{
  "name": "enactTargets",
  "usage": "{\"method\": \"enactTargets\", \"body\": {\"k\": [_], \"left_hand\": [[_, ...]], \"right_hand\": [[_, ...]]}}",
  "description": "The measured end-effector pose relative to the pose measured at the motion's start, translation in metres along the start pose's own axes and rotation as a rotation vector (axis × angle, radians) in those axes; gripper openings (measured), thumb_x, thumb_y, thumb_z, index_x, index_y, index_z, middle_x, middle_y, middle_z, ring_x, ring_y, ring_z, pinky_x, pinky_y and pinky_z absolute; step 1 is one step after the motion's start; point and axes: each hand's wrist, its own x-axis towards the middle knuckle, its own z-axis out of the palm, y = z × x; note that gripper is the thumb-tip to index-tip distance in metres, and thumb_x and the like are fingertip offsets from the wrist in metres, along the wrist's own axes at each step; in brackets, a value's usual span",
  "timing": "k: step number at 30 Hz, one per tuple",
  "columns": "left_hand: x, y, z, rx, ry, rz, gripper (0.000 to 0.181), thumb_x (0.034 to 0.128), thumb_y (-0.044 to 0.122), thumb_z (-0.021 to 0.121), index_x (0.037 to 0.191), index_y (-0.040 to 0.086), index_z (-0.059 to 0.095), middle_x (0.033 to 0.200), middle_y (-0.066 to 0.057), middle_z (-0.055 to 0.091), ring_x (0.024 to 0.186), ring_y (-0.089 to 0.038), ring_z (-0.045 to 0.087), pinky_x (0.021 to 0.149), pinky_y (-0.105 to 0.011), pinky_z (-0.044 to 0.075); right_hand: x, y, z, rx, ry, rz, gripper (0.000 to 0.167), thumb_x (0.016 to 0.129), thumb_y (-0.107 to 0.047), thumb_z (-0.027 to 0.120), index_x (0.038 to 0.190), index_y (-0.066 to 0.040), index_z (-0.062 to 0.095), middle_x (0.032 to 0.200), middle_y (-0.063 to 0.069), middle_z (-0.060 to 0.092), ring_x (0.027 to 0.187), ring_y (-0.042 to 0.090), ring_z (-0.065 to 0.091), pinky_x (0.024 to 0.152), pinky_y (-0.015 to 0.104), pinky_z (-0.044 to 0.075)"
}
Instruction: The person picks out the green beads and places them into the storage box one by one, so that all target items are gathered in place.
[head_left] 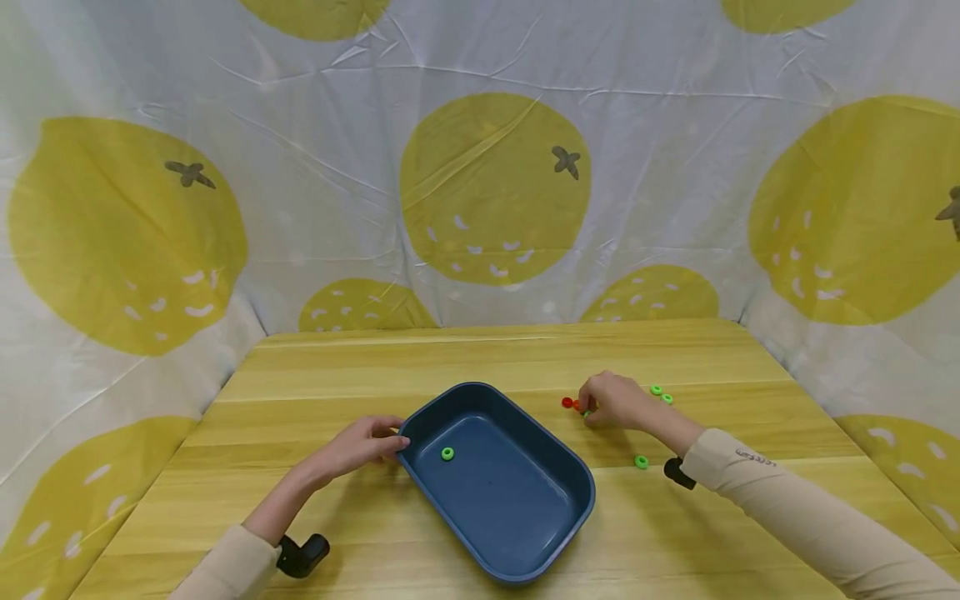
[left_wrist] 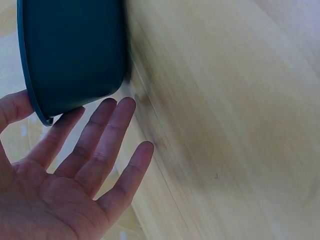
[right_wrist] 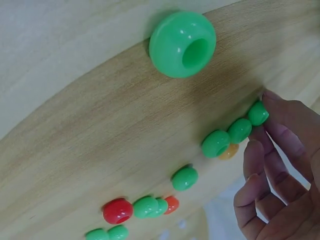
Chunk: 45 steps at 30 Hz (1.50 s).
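A dark blue rectangular tub [head_left: 495,492] sits at an angle on the table, with one green ring-shaped bead [head_left: 447,454] on its floor. My left hand [head_left: 367,442] pinches the tub's left rim, thumb over the edge and index finger outside; in the left wrist view the other fingers [left_wrist: 115,125] spread below the wall. Right of the tub, my right hand [head_left: 618,402] reaches down among beads. In the right wrist view its thumb and index finger pinch a green bead [right_wrist: 258,113], which touches another green bead [right_wrist: 240,131] in a short row.
A red bead [head_left: 567,402] lies left of the right hand. Two green beads [head_left: 662,395] lie beyond the right wrist, and another green bead [head_left: 641,462] is nearer me. An orange-yellow bead [right_wrist: 229,151] shows behind the row. A lemon-print cloth [head_left: 495,192] hangs behind the table.
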Motion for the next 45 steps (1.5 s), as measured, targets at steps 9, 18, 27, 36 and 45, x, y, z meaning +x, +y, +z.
{"method": "enactTargets", "body": {"k": [9, 18, 27, 36, 45], "left_hand": [[-0.001, 0.001, 0.001, -0.010, 0.002, -0.010, 0.047, 0.0936, 0.026, 0.055, 0.128, -0.005, 0.050, 0.116, -0.025, 0.062, 0.092, -0.027, 0.068, 0.080, -0.044, 0.054], [-0.001, 0.001, 0.001, -0.040, -0.006, -0.016, 0.049, 0.0940, 0.026, 0.054, 0.130, -0.006, 0.048, 0.117, -0.026, 0.062, 0.093, -0.026, 0.068, 0.080, -0.045, 0.054], [-0.002, 0.001, 0.001, -0.044, -0.014, -0.008, 0.047, 0.0950, 0.026, 0.053, 0.130, -0.005, 0.048, 0.117, -0.025, 0.062, 0.094, -0.026, 0.068, 0.080, -0.046, 0.053], [-0.003, -0.001, 0.000, -0.041, -0.008, -0.012, 0.047, 0.0947, 0.026, 0.053, 0.130, -0.005, 0.048, 0.117, -0.026, 0.062, 0.094, -0.027, 0.068, 0.080, -0.045, 0.053], [-0.002, 0.001, 0.000, -0.037, -0.019, -0.020, 0.046, 0.0950, 0.024, 0.052, 0.130, -0.004, 0.048, 0.116, -0.026, 0.063, 0.093, -0.028, 0.068, 0.078, -0.045, 0.053]], "right_hand": [[-0.001, 0.001, 0.001, -0.009, 0.006, 0.002, 0.008, 0.075, -0.012, 0.076, 0.082, -0.011, 0.072, 0.080, 0.000, 0.067, 0.070, 0.010, 0.057, 0.058, 0.026, 0.047], [-0.002, -0.002, -0.014, 0.041, 0.046, -0.040, 0.007, 0.076, -0.011, 0.075, 0.083, -0.010, 0.073, 0.078, -0.001, 0.068, 0.069, 0.009, 0.060, 0.057, 0.023, 0.047], [0.016, -0.040, -0.057, 0.251, 0.090, -0.073, 0.009, 0.083, -0.021, 0.071, 0.090, -0.015, 0.072, 0.086, -0.001, 0.071, 0.072, 0.012, 0.062, 0.063, 0.024, 0.050], [0.060, -0.111, -0.054, 0.313, 0.088, -0.257, 0.012, 0.081, -0.020, 0.073, 0.090, -0.012, 0.073, 0.085, 0.000, 0.071, 0.073, 0.013, 0.064, 0.065, 0.020, 0.050], [0.086, -0.155, -0.010, 0.244, -0.059, -0.324, 0.010, 0.079, -0.010, 0.074, 0.087, -0.004, 0.073, 0.082, 0.007, 0.072, 0.074, 0.013, 0.066, 0.065, 0.015, 0.049]]}}
